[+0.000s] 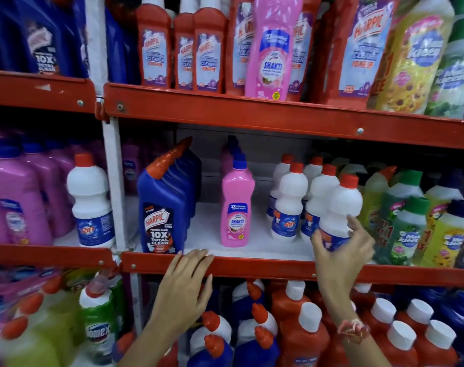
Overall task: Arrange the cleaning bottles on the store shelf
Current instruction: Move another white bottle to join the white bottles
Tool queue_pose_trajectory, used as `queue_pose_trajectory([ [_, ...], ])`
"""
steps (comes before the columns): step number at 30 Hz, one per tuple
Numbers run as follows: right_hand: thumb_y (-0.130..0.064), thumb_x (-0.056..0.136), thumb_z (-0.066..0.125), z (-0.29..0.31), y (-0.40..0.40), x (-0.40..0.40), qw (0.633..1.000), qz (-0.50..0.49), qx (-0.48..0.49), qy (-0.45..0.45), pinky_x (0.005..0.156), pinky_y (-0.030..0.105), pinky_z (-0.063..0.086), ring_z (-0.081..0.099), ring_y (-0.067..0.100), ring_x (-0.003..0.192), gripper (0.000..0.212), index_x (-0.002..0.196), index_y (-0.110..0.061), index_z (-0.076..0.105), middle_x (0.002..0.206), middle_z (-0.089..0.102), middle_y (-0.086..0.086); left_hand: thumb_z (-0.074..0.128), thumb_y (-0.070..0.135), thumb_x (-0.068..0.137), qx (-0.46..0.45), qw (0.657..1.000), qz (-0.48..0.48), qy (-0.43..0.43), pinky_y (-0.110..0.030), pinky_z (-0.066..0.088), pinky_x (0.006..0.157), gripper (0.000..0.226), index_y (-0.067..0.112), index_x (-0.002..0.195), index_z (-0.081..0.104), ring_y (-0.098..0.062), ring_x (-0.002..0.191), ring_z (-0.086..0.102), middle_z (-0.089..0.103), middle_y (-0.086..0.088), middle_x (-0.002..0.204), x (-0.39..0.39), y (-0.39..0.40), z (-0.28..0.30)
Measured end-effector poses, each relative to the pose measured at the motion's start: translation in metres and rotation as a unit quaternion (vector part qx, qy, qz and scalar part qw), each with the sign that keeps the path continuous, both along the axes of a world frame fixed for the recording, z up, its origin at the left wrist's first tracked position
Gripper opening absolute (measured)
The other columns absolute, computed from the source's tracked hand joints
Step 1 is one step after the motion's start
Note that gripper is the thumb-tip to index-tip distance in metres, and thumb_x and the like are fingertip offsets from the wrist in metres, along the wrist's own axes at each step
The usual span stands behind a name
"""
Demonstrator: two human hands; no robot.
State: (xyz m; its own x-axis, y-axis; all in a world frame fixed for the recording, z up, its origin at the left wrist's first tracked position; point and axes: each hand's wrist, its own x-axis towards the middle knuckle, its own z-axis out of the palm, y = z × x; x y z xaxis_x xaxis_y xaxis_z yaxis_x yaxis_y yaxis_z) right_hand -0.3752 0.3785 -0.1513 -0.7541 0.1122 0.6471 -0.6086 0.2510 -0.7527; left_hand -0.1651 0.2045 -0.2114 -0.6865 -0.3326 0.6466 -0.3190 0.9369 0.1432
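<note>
On the middle shelf [252, 263], a row of blue Harpic bottles [163, 207] with red angled caps was positioned at the left, the front bottle standing at the red shelf edge. The left hand [184, 284] was laid flat over that edge, just right of the front Harpic bottle, with fingers extended and nothing held. A single pink Shakti bottle [236, 207] was stood upright further right, apart from the Harpic row, with bare white shelf between them. A group of white Rin bottles [291, 205] with red caps was clustered to its right. The front white Rin bottle [340, 207] of that group was partly encircled by the right hand [342, 250], thumb at its label and fingers spread loosely round its right side; a firm grip could not be confirmed. Green and yellow Max Kleen bottles [408, 229] were ranged at the far right.
</note>
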Motion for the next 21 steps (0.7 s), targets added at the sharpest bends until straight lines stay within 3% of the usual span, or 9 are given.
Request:
queue_pose_trajectory([
  [3,-0.013,0.075,0.075,0.006,-0.027,0.04,0.996,0.068,-0.02,0.048,0.092,0.044,0.045,0.047,0.025,0.107,0.051,0.122,-0.014,0.054,0.119,0.05,0.01,0.042,0.032,0.09,0.015,0.999,0.014,0.029,-0.036,0.029,0.11,0.043,0.012,0.123,0.062,-0.021,0.119,0.057,0.064,-0.005,0.127,0.032,-0.021,0.0],
  [8,-0.007,0.08,0.069,0.015,-0.09,0.105,0.976,0.204,-0.031,0.073,0.08,0.03,0.054,0.063,0.018,0.089,0.021,0.099,-0.016,0.065,0.096,0.064,0.0,0.043,0.03,0.09,0.001,0.996,0.049,0.079,-0.042,0.035,0.107,0.042,0.009,0.119,0.064,-0.023,0.114,0.06,0.066,-0.007,0.123,0.087,-0.067,-0.003],
  [12,-0.005,0.082,0.068,0.013,-0.145,0.155,0.957,0.282,-0.013,0.067,0.072,0.023,0.056,0.066,0.006,0.079,0.016,0.09,-0.019,0.068,0.084,0.066,-0.007,0.044,0.027,0.09,-0.006,0.99,0.082,0.117,-0.045,0.042,0.102,0.039,0.007,0.117,0.065,-0.026,0.111,0.061,0.067,-0.008,0.121,0.127,-0.103,-0.012],
  [16,-0.012,0.085,0.067,0.012,-0.196,0.203,0.934,0.351,0.015,0.062,0.076,0.018,0.057,0.068,0.002,0.083,0.015,0.099,-0.017,0.07,0.092,0.07,-0.007,0.045,0.026,0.086,-0.002,0.986,0.13,0.107,-0.046,0.038,0.105,0.042,0.004,0.117,0.064,-0.031,0.11,0.061,0.066,-0.014,0.121,0.16,-0.138,-0.018],
  [19,-0.019,0.086,0.066,0.01,-0.229,0.235,0.922,0.38,0.072,0.034,0.087,0.03,0.058,0.066,0.007,0.099,0.032,0.118,-0.017,0.065,0.109,0.068,-0.005,0.038,0.032,0.09,0.005,0.987,0.153,0.051,-0.047,0.031,0.109,0.05,0.003,0.123,0.06,-0.032,0.117,0.059,0.063,-0.016,0.128,0.176,-0.16,-0.018],
  [21,-0.022,0.084,0.067,0.008,-0.248,0.255,0.921,0.376,0.099,0.033,0.093,0.031,0.055,0.064,0.01,0.106,0.046,0.129,-0.017,0.058,0.119,0.064,-0.002,0.024,0.039,0.096,0.018,0.988,0.154,0.016,-0.049,0.029,0.109,0.058,0.004,0.126,0.059,-0.032,0.12,0.058,0.061,-0.015,0.131,0.183,-0.168,-0.017],
])
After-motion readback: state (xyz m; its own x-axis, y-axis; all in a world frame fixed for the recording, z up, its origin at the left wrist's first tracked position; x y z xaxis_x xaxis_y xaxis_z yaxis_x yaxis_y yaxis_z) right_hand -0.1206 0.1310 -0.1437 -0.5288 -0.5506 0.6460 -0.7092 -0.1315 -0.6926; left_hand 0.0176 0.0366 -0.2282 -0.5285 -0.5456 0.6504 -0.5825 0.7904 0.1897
